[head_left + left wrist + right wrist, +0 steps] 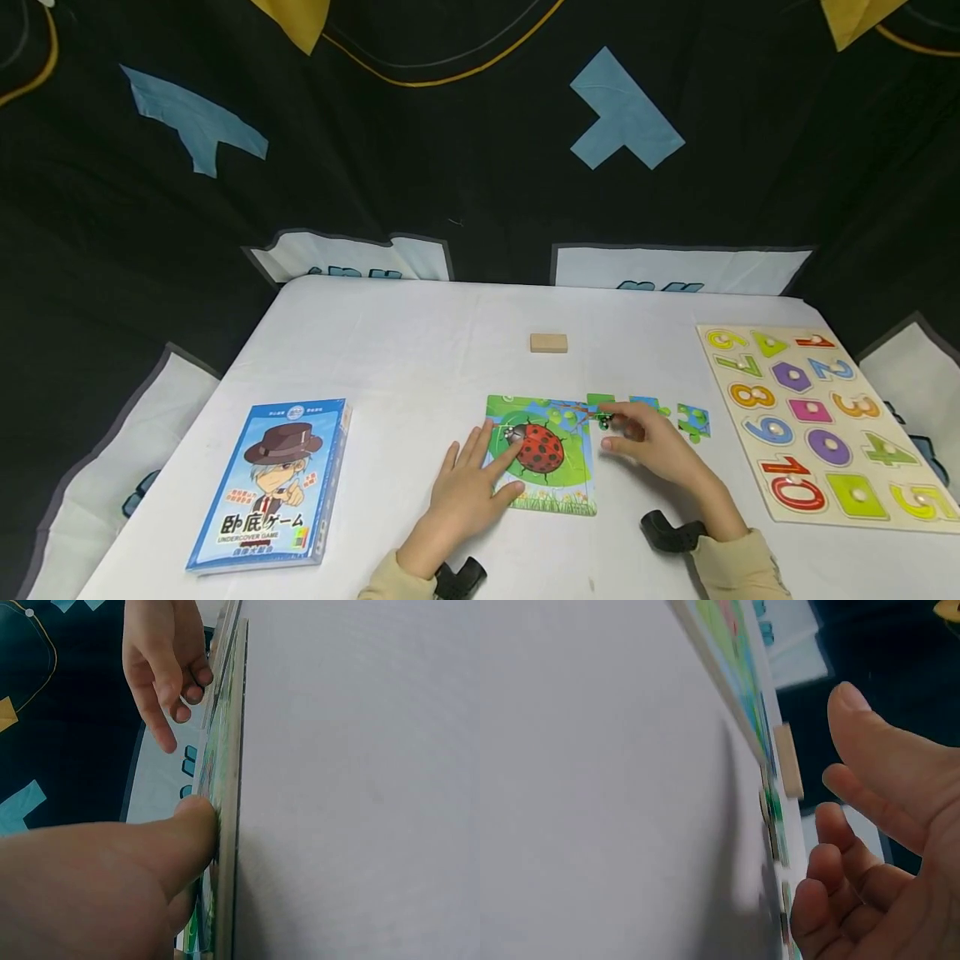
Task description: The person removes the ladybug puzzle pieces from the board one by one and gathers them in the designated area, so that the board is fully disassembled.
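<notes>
A square puzzle with a red ladybug picture lies in the middle of the white table. My left hand rests on its left side with fingers spread, the thumb near the lower edge. My right hand hovers just off the puzzle's right edge, fingers loosely bent and nothing between them in the right wrist view. Close by its fingertips lie loose jigsaw pieces: a green piece, partly covered, and a blue-green piece behind the hand. Farther right is another blue-green piece.
A blue boxed card game stands at the left. On the right lies a wooden number and shape board. A small wooden block sits behind the puzzle. Dark cloth hangs beyond the table's far edge.
</notes>
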Tool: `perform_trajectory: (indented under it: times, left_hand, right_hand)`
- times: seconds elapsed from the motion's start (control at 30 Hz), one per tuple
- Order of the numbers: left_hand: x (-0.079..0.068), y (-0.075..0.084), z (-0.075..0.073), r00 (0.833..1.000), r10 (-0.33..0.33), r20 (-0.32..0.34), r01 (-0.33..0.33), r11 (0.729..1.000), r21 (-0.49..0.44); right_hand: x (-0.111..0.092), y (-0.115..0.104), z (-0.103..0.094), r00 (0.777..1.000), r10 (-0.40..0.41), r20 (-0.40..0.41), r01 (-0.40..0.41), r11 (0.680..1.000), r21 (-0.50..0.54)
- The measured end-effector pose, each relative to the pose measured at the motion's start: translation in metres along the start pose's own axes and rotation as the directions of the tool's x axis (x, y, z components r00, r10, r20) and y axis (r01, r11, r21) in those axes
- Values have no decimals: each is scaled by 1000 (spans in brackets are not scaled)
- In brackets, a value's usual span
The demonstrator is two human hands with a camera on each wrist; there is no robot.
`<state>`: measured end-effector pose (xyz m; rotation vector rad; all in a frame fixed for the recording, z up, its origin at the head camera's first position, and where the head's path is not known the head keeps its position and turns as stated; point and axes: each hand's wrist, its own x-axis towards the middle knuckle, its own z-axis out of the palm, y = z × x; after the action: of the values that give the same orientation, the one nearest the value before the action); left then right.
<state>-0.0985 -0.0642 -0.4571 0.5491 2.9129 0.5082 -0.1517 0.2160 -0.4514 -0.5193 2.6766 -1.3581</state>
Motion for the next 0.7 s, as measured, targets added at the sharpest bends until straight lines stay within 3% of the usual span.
perform_trajectory:
  times: [0.13,0.3,0.47,0.7]
  left_hand:
    - [0,0,-1,1000,-4,4,4,1000,-5]
    - [0,1,-1,1000,-4,3,4,1000,-9]
    - [-1,2,-1,1000,-4,6,4,1000,-8]
    - [0,1,1,1000,-8,5,8,1000,2]
  right_hand:
    - [-9,-7,11,998,-21,56,19,999,30]
    - [-10,-12,25,995,-46,94,50,998,-46]
    - [-9,-16,32,993,-73,93,85,987,-140]
    - [-7,-16,36,997,-40,69,49,989,-137]
